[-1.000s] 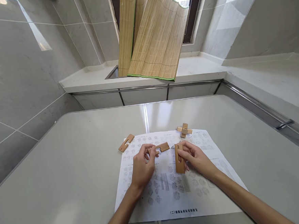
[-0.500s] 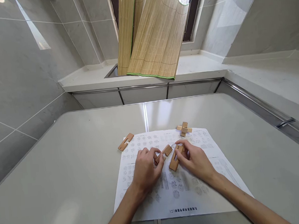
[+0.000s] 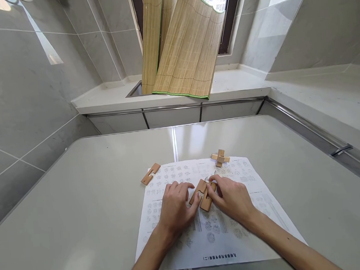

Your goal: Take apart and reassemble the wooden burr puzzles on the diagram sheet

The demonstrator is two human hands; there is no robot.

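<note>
My left hand is closed at the left end of a notched wooden puzzle piece, thumb and index finger on either side of it. My right hand pinches the upper end of a slotted wooden puzzle piece marked with a number 2; its fingers cover part of the slot. The two pieces meet edge to edge or slightly overlap, which I cannot tell, just above the printed sheet.
Another notched wooden piece lies at the sheet's upper left corner. An assembled cross-shaped wooden puzzle stands at its top edge. All rest on a pale table; behind are a ledge and a bamboo blind.
The notched piece in my left hand has turned to show its broad face. My right hand has brought the slotted piece left and slightly nearer me, against the other one.
</note>
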